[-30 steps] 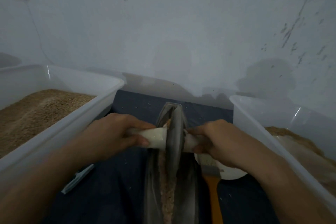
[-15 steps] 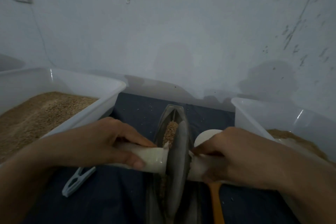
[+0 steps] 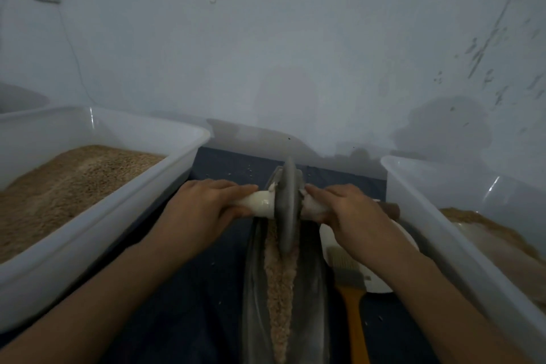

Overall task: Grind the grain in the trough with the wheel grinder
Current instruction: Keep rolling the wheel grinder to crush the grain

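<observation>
Your left hand [image 3: 204, 210] and right hand [image 3: 351, 216] are each gripping, fingers curled round, one end of the pale axle through the grey stone wheel grinder [image 3: 286, 210]. The wheel is standing at the far end of the long dark metal trough [image 3: 254, 289], its rim sitting in the pinkish-brown crushed grain [image 3: 280, 284].

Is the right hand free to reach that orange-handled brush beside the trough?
Probably yes, but not at once. The right hand grips the wheel grinder handle and would have to let go. The brush lies just below that forearm, right of the trough, with nothing covering it.
</observation>
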The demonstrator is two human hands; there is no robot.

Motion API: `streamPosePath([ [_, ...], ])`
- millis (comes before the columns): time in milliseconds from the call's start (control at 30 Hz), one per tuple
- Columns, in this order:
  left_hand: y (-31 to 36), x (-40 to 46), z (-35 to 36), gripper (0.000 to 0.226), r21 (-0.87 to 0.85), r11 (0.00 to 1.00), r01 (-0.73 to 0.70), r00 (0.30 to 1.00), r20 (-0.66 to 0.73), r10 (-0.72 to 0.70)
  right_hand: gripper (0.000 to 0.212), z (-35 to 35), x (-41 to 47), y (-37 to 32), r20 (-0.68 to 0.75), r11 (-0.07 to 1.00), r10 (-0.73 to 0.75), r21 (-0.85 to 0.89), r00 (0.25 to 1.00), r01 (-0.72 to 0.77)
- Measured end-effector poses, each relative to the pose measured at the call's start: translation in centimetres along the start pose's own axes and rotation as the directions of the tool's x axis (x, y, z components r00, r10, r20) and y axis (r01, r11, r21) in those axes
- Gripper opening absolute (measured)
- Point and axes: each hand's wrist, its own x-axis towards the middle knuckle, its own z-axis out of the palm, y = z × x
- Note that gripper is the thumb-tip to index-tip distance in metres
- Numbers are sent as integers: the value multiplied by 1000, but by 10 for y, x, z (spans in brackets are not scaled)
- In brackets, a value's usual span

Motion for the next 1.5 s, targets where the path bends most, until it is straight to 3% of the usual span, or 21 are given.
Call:
streamPosePath([
  [133,-2,-1,-16,41,-166,985,34,983,182,-3,45,-18,-8,-4,109,996,-89,-15,990,91],
  [267,2,-3,-43,34,-355,933,54,902,419,107,26,-46,-26,-13,257,987,-152,-2,954,158],
  [367,6,-3,-54,38,-450,889,83,840,512,180,35,-63,-39,-14,305,979,-204,60,930,195],
  [467,9,-3,-52,38,-431,898,84,855,494,157,28,-57,-38,-13,306,984,-175,13,936,179],
  [567,6,-2,-38,36,-242,969,59,904,424,51,29,-36,-23,-11,282,995,-84,-26,956,95],
  [667,-1,-1,-18,38,-27,996,84,972,224,-76,51,-16,-6,-5,172,1000,-19,18,985,17],
  [767,-6,-1,0,43,117,993,14,998,54,-20,57,-3,-2,-1,46,1000,6,8,999,-6],
  [900,-9,0,-6,42,9,999,-35,993,116,34,47,-8,-6,-4,115,999,-37,-1,993,37],
  [1067,-6,-4,-41,44,-329,943,56,883,457,107,29,-43,-28,-10,319,989,-144,33,937,141],
  [1200,0,-4,-52,37,-403,909,104,843,520,135,39,-54,-41,-16,420,989,-146,67,896,130],
  [1367,2,-1,-36,32,-250,953,172,878,478,-33,34,-33,-23,-11,277,997,-74,18,958,72],
  [1433,-1,0,-24,36,-116,976,186,914,384,-129,40,-20,-12,-8,190,999,-40,27,981,35],
  [1500,-1,1,-12,42,50,989,139,968,202,-146,47,-9,-6,-5,91,1000,-16,11,996,15],
])
